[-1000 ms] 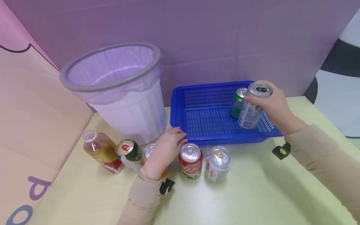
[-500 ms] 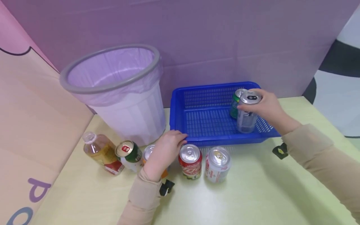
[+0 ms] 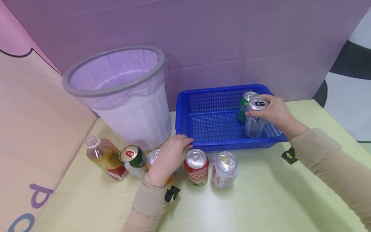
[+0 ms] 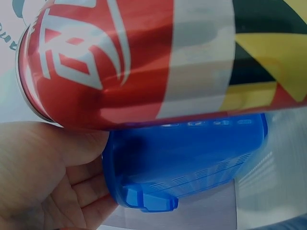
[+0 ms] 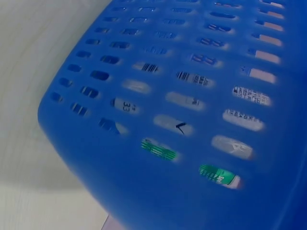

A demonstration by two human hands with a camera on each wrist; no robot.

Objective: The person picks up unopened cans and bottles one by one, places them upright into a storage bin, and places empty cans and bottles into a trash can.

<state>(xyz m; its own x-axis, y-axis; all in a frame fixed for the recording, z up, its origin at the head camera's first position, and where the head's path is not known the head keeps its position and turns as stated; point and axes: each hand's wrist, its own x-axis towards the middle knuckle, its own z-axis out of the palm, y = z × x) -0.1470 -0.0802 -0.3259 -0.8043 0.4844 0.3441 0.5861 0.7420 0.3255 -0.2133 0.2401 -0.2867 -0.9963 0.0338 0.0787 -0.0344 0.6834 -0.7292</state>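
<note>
My right hand (image 3: 273,111) grips a silver drink can (image 3: 255,127) near its top, thumb in front. The can stands upright inside the right end of the blue plastic basket (image 3: 226,143), just in front of a green can (image 3: 242,111). Through the basket's side slots (image 5: 192,100) in the right wrist view show parts of both cans. My left hand (image 3: 174,151) holds the basket's front left rim, with thumb and fingers around the edge in the left wrist view. Beside that hand stands a red can (image 3: 196,170); an orange can (image 3: 153,156) is partly hidden behind it.
A white bin (image 3: 139,116) with a grey rim and a liner stands at the back left. Along the table (image 3: 246,206) are a tea-coloured bottle (image 3: 107,158), a green and white can (image 3: 134,161) and a white can (image 3: 225,170). A purple wall (image 3: 217,42) rises behind.
My right hand has lowered the silver can and brought it slightly left, down into the basket in front of the green can. The left hand keeps its place at the rim.
</note>
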